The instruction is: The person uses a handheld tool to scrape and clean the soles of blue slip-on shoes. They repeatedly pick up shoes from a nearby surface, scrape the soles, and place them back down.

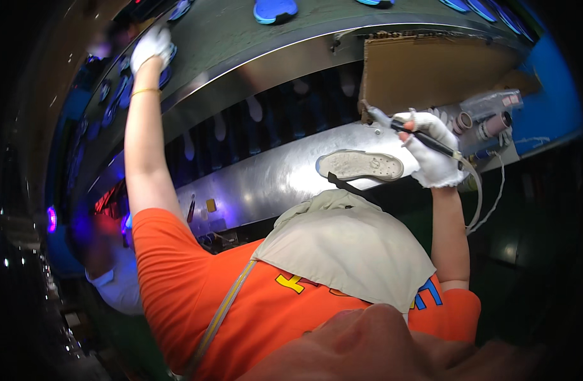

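Note:
My left hand [150, 51], in a white glove, reaches out to the far left over the dark belt. Its fingers curl around a blue shoe sole [172, 56], mostly hidden under the glove. On the right, my right hand [429, 147], also in a white glove with bare fingertips showing, grips a black pen-like tool [431, 141]. The tool has a grey tip pointing up and left, and a pale hose trails from its back end. A beige shoe sole [361, 165] with a blue end lies on the metal ledge, left of my right hand.
A dark conveyor belt [221, 47] carries blue soles [274, 10] along the far side. A cardboard sheet [431, 73] stands behind my right hand. Beside it are rolls and a plastic bag [491, 105]. A yellow block [211, 205] sits on the metal ledge [253, 193]. Another person [117, 279] is at left.

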`<state>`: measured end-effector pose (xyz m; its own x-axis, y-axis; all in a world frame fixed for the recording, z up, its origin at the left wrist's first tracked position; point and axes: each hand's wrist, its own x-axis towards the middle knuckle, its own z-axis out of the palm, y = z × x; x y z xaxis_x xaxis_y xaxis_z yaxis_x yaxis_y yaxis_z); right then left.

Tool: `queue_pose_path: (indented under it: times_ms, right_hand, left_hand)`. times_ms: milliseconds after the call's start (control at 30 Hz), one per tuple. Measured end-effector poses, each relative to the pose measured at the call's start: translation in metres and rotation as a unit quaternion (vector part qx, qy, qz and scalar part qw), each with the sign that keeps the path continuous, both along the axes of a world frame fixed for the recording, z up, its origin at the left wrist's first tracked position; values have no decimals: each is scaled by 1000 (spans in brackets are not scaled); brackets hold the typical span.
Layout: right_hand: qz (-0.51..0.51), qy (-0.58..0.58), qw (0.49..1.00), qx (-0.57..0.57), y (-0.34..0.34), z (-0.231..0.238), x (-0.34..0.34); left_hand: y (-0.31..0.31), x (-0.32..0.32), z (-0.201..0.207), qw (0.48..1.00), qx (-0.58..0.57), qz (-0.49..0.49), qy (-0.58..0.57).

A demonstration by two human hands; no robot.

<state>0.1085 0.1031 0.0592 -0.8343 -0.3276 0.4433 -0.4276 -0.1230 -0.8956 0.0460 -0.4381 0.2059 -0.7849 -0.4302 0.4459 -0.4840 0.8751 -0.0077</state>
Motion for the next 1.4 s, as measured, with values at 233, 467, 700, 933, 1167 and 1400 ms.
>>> queue_pose_path:
  times_ms: [233,467,700,933,1167,1400]
  right_hand:
    - [-11,-15,1000,25,-13,-7,7]
    - [11,-51,998,23,-13,-8,6]
    - [32,-131,990,-40,1,-11,4]
    - [60,-150,985,-59,1,-1,16]
    - [-22,9,1000,-18,-8,-14,31]
    - [64,-129,987,-74,-5,-17,53]
  left_hand:
    - [-61,5,-53,988,141,62,19]
    - [35,52,-38,667,605,-272,341]
    - [236,117,-96,370,811,-415,181]
    - [355,128,-176,116,954,-265,85]
    - [402,136,-200,223,927,-233,192]
    - [395,135,-208,225,941,-181,175]
